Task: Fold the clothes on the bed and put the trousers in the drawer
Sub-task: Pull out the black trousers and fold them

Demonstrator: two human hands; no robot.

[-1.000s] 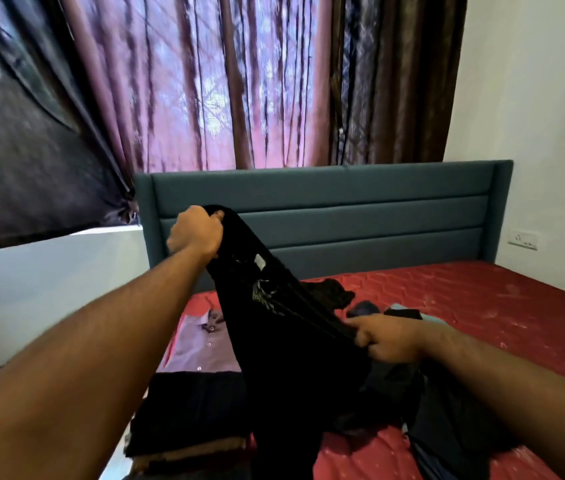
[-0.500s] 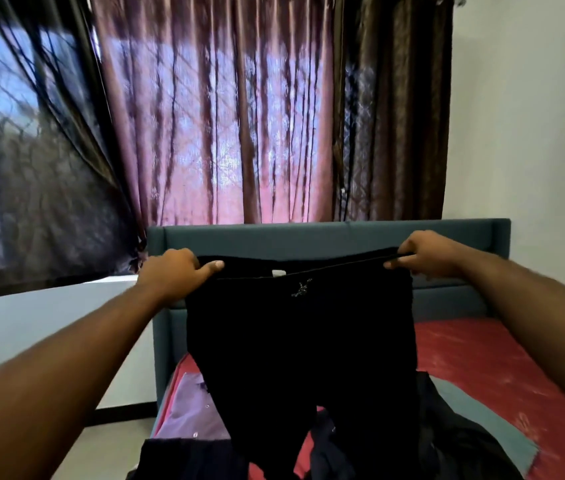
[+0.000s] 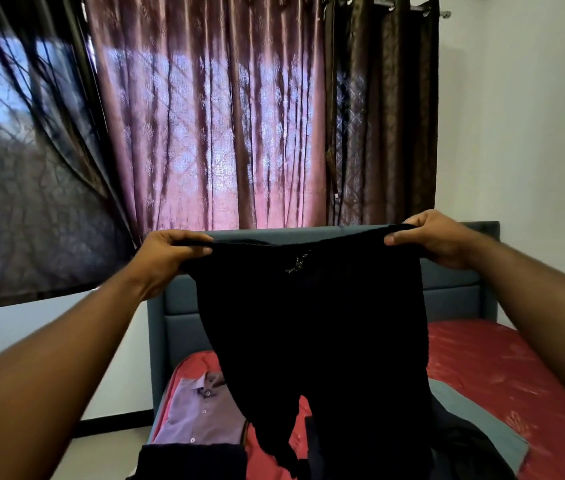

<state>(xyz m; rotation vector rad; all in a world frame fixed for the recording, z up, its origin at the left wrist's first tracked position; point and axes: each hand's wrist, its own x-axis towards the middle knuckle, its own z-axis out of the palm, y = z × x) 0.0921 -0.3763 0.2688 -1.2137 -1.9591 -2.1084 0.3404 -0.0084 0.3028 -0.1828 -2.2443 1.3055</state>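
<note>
A pair of black trousers [image 3: 312,334] hangs in the air over the bed, waistband stretched flat at the top and both legs dangling down. My left hand [image 3: 166,251] pinches the left end of the waistband, and my right hand [image 3: 433,237] pinches the right end. The red mattress [image 3: 502,368] lies below. On it, at the left, a folded lilac shirt [image 3: 198,414] lies flat, with a folded dark garment [image 3: 191,460] in front of it. More dark clothes [image 3: 464,452] are heaped at the lower right, partly hidden by the trousers.
A teal padded headboard [image 3: 184,317] stands behind the bed, with maroon and brown curtains [image 3: 225,126] over the window above it. White walls [image 3: 523,126] close in on the right. A strip of floor [image 3: 107,448] shows left of the bed. No drawer is in view.
My right hand left the middle of the trousers and took the waistband's right end. Both hands rose and spread apart, so the trousers now hang flat. The view tilted upward.
</note>
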